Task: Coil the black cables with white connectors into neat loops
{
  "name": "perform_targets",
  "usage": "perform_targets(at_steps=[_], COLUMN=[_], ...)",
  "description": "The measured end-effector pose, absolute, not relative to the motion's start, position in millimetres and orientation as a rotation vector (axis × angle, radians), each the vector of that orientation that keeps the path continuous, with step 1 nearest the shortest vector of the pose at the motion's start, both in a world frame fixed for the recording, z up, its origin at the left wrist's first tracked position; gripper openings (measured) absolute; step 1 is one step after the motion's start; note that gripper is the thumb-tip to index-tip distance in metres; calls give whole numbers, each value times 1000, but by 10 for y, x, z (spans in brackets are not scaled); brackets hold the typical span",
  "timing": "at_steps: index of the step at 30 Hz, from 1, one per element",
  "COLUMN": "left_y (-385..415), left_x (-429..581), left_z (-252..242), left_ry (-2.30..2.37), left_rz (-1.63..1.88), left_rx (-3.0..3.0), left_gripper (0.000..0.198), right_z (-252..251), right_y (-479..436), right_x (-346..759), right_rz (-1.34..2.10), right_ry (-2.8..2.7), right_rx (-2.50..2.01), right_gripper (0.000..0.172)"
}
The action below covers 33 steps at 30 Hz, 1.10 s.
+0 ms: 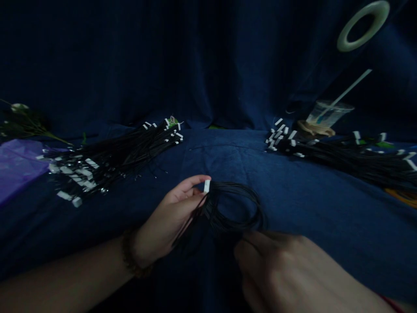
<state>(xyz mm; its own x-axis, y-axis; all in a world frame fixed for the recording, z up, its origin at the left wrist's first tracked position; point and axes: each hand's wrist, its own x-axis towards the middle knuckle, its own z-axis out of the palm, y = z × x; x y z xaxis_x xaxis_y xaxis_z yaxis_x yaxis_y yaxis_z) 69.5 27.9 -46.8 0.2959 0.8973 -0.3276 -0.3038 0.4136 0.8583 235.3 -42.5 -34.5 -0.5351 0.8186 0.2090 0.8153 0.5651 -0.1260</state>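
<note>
Near the middle, my left hand (182,208) pinches a bundle of thin black wires (256,198) at a white connector or tag (207,186). The bundle curves to the right in a round loop, and loose strands hang below my left fingers. My right hand (276,265) is closed just below the loop's lower right side and slightly smeared by motion. Its fingertips are turned away, so whatever they grip is hidden.
Black wire bundles with white ends lie at left (124,152) and right (342,161). A purple bag (21,167) and a plant sprig (32,121) are far left. At right are a plastic cup (329,114) with a straw and a roll of tape (345,42).
</note>
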Motion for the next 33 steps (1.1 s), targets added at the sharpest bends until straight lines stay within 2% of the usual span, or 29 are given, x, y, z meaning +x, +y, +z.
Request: perform_targets(at_steps=[3,7,10,14,18,21,24,27,29,33], left_y=[278,313,326,321,307,298,297,301,303,291], left_x=[685,660,655,660,671,675,676,677,678,685], left_z=[-509,-635,-687,-690,-648,-613,-585,-568,-561,-540], left_ry=[885,799,764,724,813,876,899,931,929,904], left_rz=[910,913,897,895,877,879,906,914,912,920], left_rx=[790,876,900,898,859,829,794,770,773,788], left_gripper=[29,29,30,31,30,29,28,27,28,28], right_z=[-446,-487,-514,-539,-510,-464,-368,-230,-152,-66], right_y=[-345,-203,-159,-152,-156,-145,-94,-3,70,191], right_x=[2283,2259,2253,2270,2295,2317,2406,2576,2693,2842], right_rz=[340,787,993,1056,951,912,1317,1793,1722,1275], right_ry=[-2516,-2224,-2066,-1963,-2040,-2002,-1776,-1380,-1181,-1182], right_rx=[-1552,-1348,-1281,-1319,-1358,-1372,-1314,-1039,-896,-914], right_gripper=[23,22,23,19,23,15,20,16,17,19])
